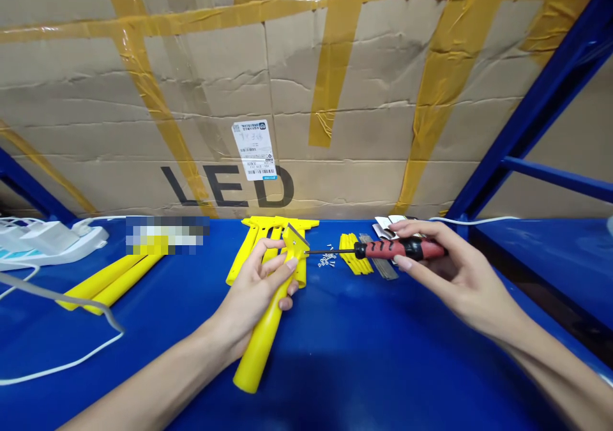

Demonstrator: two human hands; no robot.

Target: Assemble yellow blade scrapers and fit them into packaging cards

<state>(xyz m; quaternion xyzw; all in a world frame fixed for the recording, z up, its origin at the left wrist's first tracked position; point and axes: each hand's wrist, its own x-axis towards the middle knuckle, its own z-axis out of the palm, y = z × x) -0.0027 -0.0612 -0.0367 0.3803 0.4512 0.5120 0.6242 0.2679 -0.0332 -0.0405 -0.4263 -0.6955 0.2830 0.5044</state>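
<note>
My left hand (261, 284) is closed round a yellow scraper (263, 348), its handle slanting down toward me and its head with a metal blade upward. In my right hand (460, 278) is a screwdriver (383, 249) with a red and black handle, gripped between thumb and fingers. The screwdriver's shaft lies level, and its tip meets the side of the scraper's head near a screw. Behind my left hand lie several more yellow scraper bodies (249, 242) side by side. Small loose screws and nuts (327, 257) are scattered just right of the scraper.
Small yellow pieces (354, 253) and grey blades (380, 262) lie beyond the screwdriver on the blue surface (335, 367). Two yellow handles (115, 278) rest at left near a white power strip (57, 242) and cables. A large taped cardboard box (306, 99) stands behind.
</note>
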